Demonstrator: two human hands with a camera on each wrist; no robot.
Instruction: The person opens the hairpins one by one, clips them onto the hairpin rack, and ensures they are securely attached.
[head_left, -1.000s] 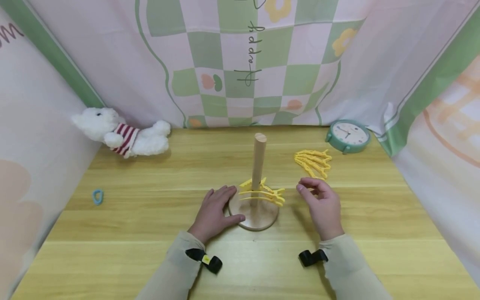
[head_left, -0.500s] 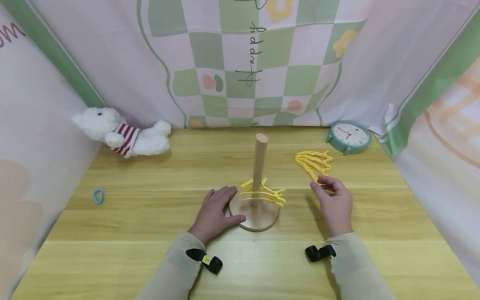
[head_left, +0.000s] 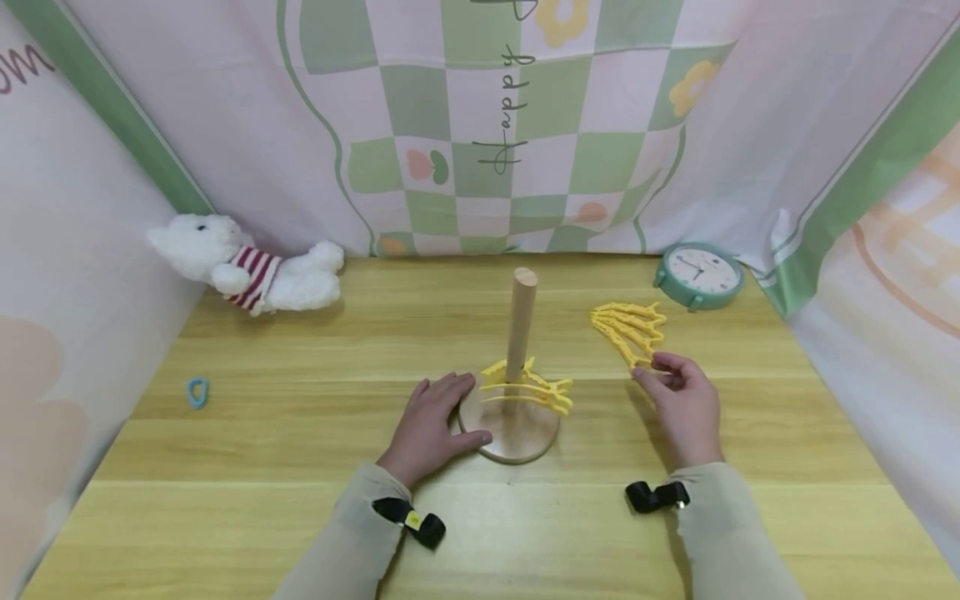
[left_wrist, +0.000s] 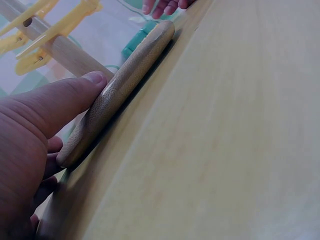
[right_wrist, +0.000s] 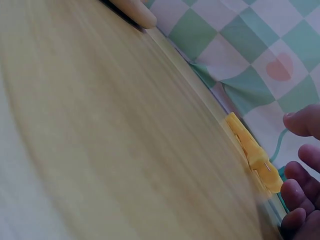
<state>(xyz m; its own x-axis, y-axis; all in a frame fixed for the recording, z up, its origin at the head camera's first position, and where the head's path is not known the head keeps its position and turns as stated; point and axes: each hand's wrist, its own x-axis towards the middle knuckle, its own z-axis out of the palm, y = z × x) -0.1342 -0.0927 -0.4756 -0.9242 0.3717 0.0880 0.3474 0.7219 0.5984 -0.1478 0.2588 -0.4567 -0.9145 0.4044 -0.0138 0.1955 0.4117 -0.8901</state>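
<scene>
A round wooden stand point(head_left: 517, 437) with an upright peg point(head_left: 522, 321) is in front of me. Yellow hair clips point(head_left: 536, 392) are clamped on the lower peg. My left hand point(head_left: 429, 429) holds the base by its left edge; in the left wrist view the thumb point(left_wrist: 75, 97) lies over the rim and the other fingers are partly hidden. My right hand point(head_left: 684, 404) is at the near end of several yellow clips point(head_left: 626, 325) fanned out on the table. In the right wrist view a clip point(right_wrist: 255, 155) lies by the fingers point(right_wrist: 297, 195), thumb and fingers apart.
A teal alarm clock point(head_left: 697, 275) lies at the back right, behind the loose clips. At the back left lies a white plush toy point(head_left: 255, 271) in a striped top. A small blue ring-like piece point(head_left: 197, 392) is on the left of the table point(head_left: 330, 358). A printed curtain point(head_left: 480, 108) closes off the back.
My right hand has moved right, from beside the stand to the near end of the loose clips. The left hand has stayed on the base.
</scene>
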